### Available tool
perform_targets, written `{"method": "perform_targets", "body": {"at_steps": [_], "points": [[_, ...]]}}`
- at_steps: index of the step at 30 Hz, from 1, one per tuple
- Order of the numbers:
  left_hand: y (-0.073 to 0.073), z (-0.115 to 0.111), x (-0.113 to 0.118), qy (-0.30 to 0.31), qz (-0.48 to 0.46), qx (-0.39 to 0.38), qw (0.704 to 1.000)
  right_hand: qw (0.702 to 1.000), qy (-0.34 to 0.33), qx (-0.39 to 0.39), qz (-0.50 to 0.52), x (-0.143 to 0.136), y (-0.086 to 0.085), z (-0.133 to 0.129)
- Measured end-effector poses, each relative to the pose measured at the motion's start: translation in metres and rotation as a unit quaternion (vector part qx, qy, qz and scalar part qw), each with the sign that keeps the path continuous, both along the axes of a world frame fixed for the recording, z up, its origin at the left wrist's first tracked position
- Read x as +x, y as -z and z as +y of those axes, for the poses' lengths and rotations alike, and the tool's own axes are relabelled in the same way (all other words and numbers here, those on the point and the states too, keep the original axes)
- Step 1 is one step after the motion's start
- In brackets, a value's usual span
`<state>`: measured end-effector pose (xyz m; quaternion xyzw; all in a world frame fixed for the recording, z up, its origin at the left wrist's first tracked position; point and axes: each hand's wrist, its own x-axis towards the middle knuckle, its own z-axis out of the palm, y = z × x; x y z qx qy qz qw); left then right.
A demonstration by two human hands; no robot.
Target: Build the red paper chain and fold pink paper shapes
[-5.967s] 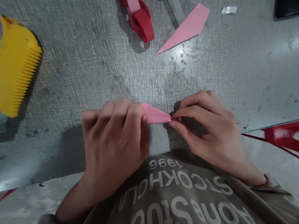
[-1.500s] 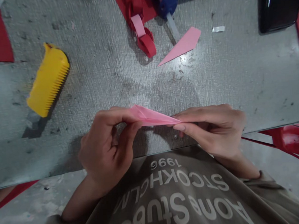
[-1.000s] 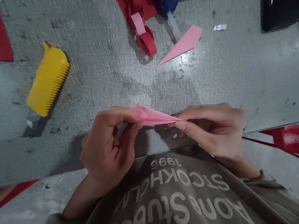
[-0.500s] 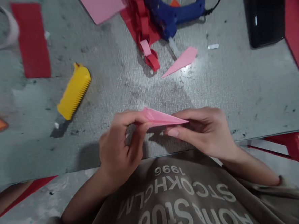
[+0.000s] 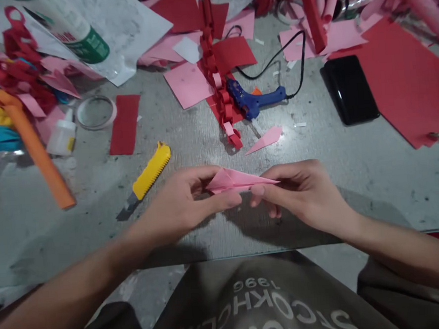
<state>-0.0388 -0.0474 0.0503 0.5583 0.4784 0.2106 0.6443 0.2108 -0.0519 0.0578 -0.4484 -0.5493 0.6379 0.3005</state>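
Between my two hands is a folded piece of pink paper (image 5: 239, 179), wide at the left and tapering to a sharp point at the right. My left hand (image 5: 197, 195) grips its wide end, thumb along the near edge and fingers behind. My right hand (image 5: 298, 187) pinches it close to the pointed end, thumb in front. The paper is held above the table near its front edge. A similar flat pink folded piece (image 5: 265, 140) lies on the table beyond my hands. To the left of it rests a yellow utility knife (image 5: 151, 172) with its blade out.
Beyond my hands lie a blue glue gun (image 5: 255, 100) with a black cord and a red paper chain (image 5: 225, 102). A black phone-like object (image 5: 351, 89) sits on red paper (image 5: 403, 74) at right. At left are a tape roll (image 5: 96, 112), a glue bottle (image 5: 62, 134) and an orange paper strip (image 5: 40, 153).
The view has shifted to show more of the far table. My left thumb has extended along the pink paper, which now shows its wide end more openly. Both hands still hold it.
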Motion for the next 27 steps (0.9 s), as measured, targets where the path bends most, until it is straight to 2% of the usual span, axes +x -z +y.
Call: {"method": "perform_targets", "body": {"at_steps": [3, 7, 11, 14, 17, 22, 27], "points": [[0.004, 0.016, 0.003, 0.042, -0.005, -0.029, 0.999, 1.000, -0.006, 0.000, -0.002, 0.000, 0.003, 0.010], [0.015, 0.026, 0.007, 0.049, -0.019, -0.027, 0.998, 0.999, -0.006, -0.031, 0.005, 0.002, 0.014, 0.019], [0.021, 0.027, 0.005, 0.046, 0.013, -0.042, 0.998, 0.998, -0.012, -0.062, 0.011, 0.003, 0.024, 0.025], [0.021, 0.026, 0.003, 0.061, 0.036, -0.013, 0.997, 0.997, -0.014, -0.070, 0.022, 0.004, 0.027, 0.026], [0.021, 0.024, 0.001, 0.067, 0.038, 0.023, 0.997, 0.998, -0.007, -0.064, 0.020, 0.006, 0.029, 0.025], [0.024, 0.022, 0.000, 0.057, 0.048, 0.036, 0.997, 0.998, -0.008, -0.048, 0.032, 0.007, 0.032, 0.025], [0.023, 0.024, 0.004, 0.026, 0.030, 0.007, 0.999, 0.998, -0.021, -0.028, 0.055, 0.007, 0.035, 0.028]]}}
